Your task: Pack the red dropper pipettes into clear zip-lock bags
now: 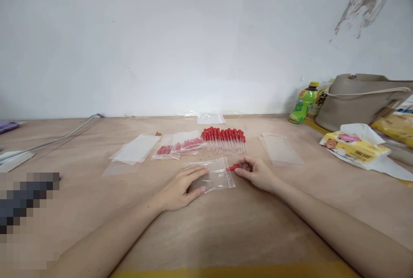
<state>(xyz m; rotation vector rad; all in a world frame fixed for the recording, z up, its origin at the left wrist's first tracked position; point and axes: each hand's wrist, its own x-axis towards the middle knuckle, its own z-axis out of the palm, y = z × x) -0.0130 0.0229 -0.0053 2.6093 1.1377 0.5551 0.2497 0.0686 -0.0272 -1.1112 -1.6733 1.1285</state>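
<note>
A clear zip-lock bag [214, 179] lies flat on the table in front of me, its zip edge toward the right. My left hand [182, 186] rests on the bag's left side, fingers stretched and thumb apart. At the bag's open end, my right hand [254, 173] pinches a dropper by its red bulb [232, 168]. The dropper's clear stem points left and seems to be inside the bag. Just behind is a row of droppers with red bulbs [226, 135], their clear stems toward me. Left of the row, several bags with red-bulbed droppers [179, 143] overlap.
Flat bags are stacked at left [135, 149] and right [282, 149]; another small stack [211, 119] lies near the wall. Farther right are a green drink bottle [303, 103], a beige handbag [358, 101] and a tissue pack [355, 146]. A grey cable [64, 134] runs along the left.
</note>
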